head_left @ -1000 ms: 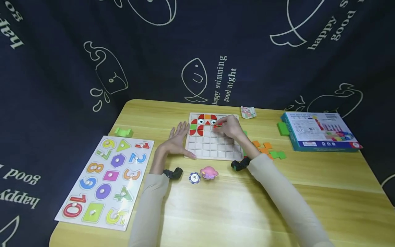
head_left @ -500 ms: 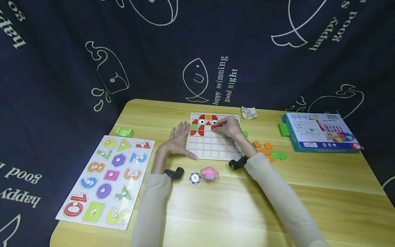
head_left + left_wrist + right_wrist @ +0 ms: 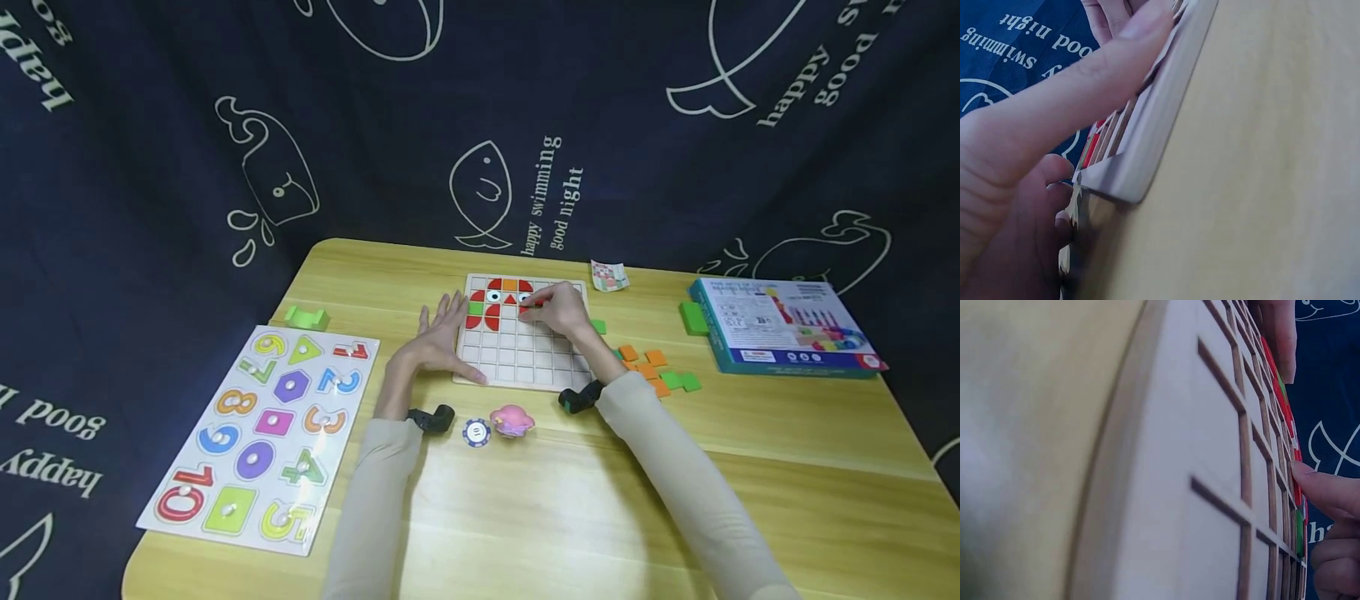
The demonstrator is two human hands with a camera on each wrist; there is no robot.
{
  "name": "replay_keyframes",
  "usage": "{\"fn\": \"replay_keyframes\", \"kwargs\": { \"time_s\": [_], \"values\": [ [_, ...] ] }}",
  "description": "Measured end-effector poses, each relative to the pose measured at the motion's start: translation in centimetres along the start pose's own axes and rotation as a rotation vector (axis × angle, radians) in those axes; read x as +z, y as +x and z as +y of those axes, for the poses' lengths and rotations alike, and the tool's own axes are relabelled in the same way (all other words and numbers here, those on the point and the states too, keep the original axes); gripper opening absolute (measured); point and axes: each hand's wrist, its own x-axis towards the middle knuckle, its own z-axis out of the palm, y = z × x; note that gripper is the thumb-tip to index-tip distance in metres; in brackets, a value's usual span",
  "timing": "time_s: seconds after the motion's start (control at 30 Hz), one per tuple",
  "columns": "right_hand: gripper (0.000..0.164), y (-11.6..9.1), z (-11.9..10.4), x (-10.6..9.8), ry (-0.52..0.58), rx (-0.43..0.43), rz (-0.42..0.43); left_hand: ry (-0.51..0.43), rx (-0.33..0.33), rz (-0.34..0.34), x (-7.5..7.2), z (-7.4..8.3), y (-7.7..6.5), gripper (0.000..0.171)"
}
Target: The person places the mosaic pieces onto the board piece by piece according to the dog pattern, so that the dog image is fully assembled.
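Observation:
A white grid board lies on the table, with red, orange, green and eye-marked tiles set in its far rows. My left hand has its fingers spread along the board's left edge. Its thumb reaches over the near left corner in the left wrist view. At the far rows, my right hand has thumb and fingers drawn together on a red tile, mostly hidden beneath them. In the right wrist view the right thumb touches the row of red tiles beside a green tile.
Loose orange tiles and green tiles lie right of the board. A boxed toy set stands further right, a number puzzle at left. A pink toy and a poker chip lie in front; a picture card behind.
The head view has shifted slightly. My right fingers stay at the same red tile with only small movement, and my left hand keeps its place on the board.

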Motion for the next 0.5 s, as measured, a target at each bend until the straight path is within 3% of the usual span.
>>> {"fn": "replay_keyframes", "kwargs": {
  "time_s": [0.5],
  "values": [
    [0.023, -0.05, 0.57, -0.12, 0.107, 0.012, -0.041, -0.001, 0.003, -0.014, 0.27, -0.37, 0.23, 0.146]
  ]
}}
